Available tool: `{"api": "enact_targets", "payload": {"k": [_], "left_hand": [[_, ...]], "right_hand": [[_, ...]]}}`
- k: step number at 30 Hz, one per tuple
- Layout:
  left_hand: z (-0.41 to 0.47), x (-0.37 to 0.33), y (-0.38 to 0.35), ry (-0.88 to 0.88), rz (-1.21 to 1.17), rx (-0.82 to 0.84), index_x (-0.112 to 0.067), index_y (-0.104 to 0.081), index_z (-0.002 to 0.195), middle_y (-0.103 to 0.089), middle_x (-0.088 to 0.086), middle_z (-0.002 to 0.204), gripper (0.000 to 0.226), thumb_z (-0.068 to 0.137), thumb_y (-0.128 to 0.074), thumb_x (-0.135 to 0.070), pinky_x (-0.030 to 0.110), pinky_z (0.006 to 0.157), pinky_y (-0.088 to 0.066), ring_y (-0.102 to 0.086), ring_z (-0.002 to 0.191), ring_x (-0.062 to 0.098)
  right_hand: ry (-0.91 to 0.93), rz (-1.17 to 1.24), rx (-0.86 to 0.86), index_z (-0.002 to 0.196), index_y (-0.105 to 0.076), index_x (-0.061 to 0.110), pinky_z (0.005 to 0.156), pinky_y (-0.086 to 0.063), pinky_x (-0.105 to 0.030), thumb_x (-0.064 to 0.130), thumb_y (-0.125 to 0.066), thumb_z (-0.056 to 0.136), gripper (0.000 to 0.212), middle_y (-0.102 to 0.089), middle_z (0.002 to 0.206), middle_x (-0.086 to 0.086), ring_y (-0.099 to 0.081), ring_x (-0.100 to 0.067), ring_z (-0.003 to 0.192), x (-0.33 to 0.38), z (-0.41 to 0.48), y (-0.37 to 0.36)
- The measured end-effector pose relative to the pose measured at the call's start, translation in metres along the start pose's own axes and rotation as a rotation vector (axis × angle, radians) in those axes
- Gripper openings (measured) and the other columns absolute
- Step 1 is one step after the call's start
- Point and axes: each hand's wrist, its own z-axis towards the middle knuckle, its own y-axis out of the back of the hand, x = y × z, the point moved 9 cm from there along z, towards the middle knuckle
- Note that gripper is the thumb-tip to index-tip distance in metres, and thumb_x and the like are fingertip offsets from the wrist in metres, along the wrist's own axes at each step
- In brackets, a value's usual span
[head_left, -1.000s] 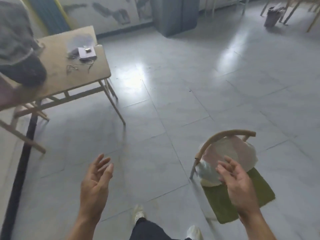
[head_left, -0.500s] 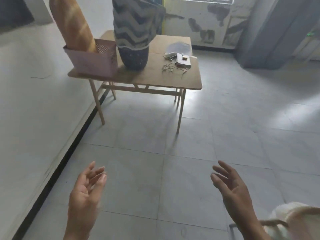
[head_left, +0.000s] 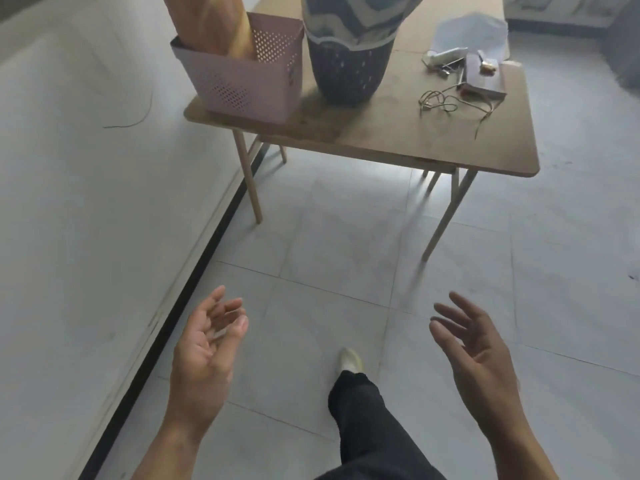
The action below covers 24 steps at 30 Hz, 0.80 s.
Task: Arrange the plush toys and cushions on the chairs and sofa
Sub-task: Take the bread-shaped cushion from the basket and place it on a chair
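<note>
We see two soft things on the far wooden table (head_left: 398,140). A long orange-brown plush (head_left: 211,26), shaped like a loaf of bread, stands on end in a pink perforated basket (head_left: 242,81) at the table's near left corner; its top runs out of view. Just to the right of it, a cushion with a wavy grey and cream pattern (head_left: 353,19) sits in a dark round perforated basket (head_left: 346,77). The two baskets stand close together; we cannot tell whether they touch.

Both hands are well apart from the table, low in the near part of the view, and hold nothing. The left hand (head_left: 204,355) is released, palm turned inward, fingers loosely bent. The right hand (head_left: 481,355) is released too, its fingers spread and nearly straight.

On the right half of the table we see a small flat box (head_left: 481,77), a tangled thin cable (head_left: 440,102) and a pale sheet (head_left: 471,29) at the far edge. Between the hands a dark trouser leg (head_left: 363,410) ends in a light shoe (head_left: 349,360) on the grey tiled floor (head_left: 329,244). A pale wall (head_left: 86,202) with a black skirting strip (head_left: 194,278) runs along the left.
</note>
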Motion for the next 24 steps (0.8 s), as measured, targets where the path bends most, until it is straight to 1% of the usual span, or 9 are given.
{"api": "enact_targets", "payload": {"k": [2,4,9,13,15,17,20,22,24], "left_hand": [[0.045,-0.02,-0.015,-0.012,0.027,0.0,-0.041,-0.058,0.126,-0.072,-0.005,0.12,0.045,0.083,-0.067,-0.03,0.044,0.105,-0.051,-0.067,0.115,0.011],[0.084,-0.05,-0.019,-0.034,0.025,-0.026,-0.04,-0.058,0.128,-0.072,-0.005,0.121,0.046,0.083,-0.067,-0.03,0.04,0.104,-0.051,-0.067,0.115,0.01],[0.173,-0.106,-0.001,-0.098,-0.007,-0.134,-0.035,-0.057,0.132,-0.071,-0.009,0.123,0.049,0.085,-0.066,-0.031,0.037,0.103,-0.051,-0.067,0.117,0.01],[0.236,-0.108,0.02,-0.083,-0.044,-0.223,-0.028,-0.056,0.137,-0.07,-0.006,0.123,0.051,0.09,-0.075,-0.027,0.019,0.1,-0.052,-0.067,0.116,0.009],[0.274,-0.098,0.028,-0.049,-0.063,-0.241,-0.027,-0.056,0.137,-0.069,-0.004,0.124,0.048,0.092,-0.07,-0.019,0.011,0.094,-0.051,-0.067,0.115,0.008],[0.319,-0.086,0.036,-0.026,-0.059,-0.234,-0.028,-0.056,0.137,-0.07,-0.006,0.123,0.048,0.091,-0.066,-0.017,0.009,0.09,-0.051,-0.067,0.114,0.006],[0.403,-0.085,0.051,-0.029,-0.056,-0.219,-0.029,-0.056,0.136,-0.069,-0.006,0.123,0.047,0.094,-0.066,-0.011,0.006,0.086,-0.05,-0.067,0.113,0.004],[0.473,-0.095,0.066,-0.044,-0.023,-0.179,-0.028,-0.055,0.136,-0.068,-0.007,0.125,0.046,0.095,-0.067,-0.011,0.005,0.085,-0.05,-0.066,0.113,0.003],[0.523,-0.116,0.074,-0.072,-0.005,-0.144,-0.028,-0.054,0.137,-0.067,-0.008,0.126,0.046,0.096,-0.07,-0.016,0.006,0.084,-0.05,-0.066,0.114,0.003]], "right_hand": [[-0.001,-0.021,0.045,0.144,-0.049,0.032,0.076,-0.052,-0.004,0.019,-0.071,0.095,0.055,-0.066,0.127,0.013,-0.065,0.013,0.105,0.013,0.058,-0.023],[0.025,-0.022,0.081,0.148,-0.046,0.027,0.073,-0.05,-0.001,0.021,-0.07,0.094,0.059,-0.065,0.128,0.01,-0.066,0.011,0.103,0.044,0.11,-0.049],[0.133,-0.03,0.21,0.148,-0.047,0.026,0.077,-0.053,-0.004,0.024,-0.068,0.094,0.057,-0.065,0.129,0.007,-0.064,-0.001,0.113,0.139,0.223,-0.119],[0.182,-0.059,0.272,0.144,-0.051,0.027,0.083,-0.055,-0.012,0.021,-0.068,0.095,0.052,-0.066,0.13,0.007,-0.066,-0.005,0.116,0.185,0.286,-0.179],[0.182,-0.074,0.275,0.143,-0.053,0.028,0.087,-0.053,-0.019,0.02,-0.069,0.096,0.05,-0.067,0.131,0.008,-0.067,-0.009,0.116,0.193,0.317,-0.212],[0.169,-0.102,0.258,0.14,-0.054,0.031,0.086,-0.052,-0.021,0.02,-0.07,0.096,0.048,-0.068,0.13,0.008,-0.067,-0.009,0.115,0.197,0.348,-0.246],[0.161,-0.141,0.201,0.138,-0.054,0.031,0.084,-0.053,-0.021,0.021,-0.072,0.094,0.048,-0.067,0.127,0.01,-0.066,-0.006,0.112,0.21,0.393,-0.296],[0.162,-0.181,0.152,0.14,-0.054,0.032,0.083,-0.054,-0.02,0.025,-0.073,0.094,0.051,-0.066,0.122,0.018,-0.064,-0.001,0.11,0.229,0.43,-0.329],[0.166,-0.19,0.144,0.141,-0.053,0.032,0.076,-0.051,-0.012,0.028,-0.072,0.094,0.051,-0.065,0.12,0.019,-0.065,0.002,0.106,0.254,0.453,-0.351]]}}
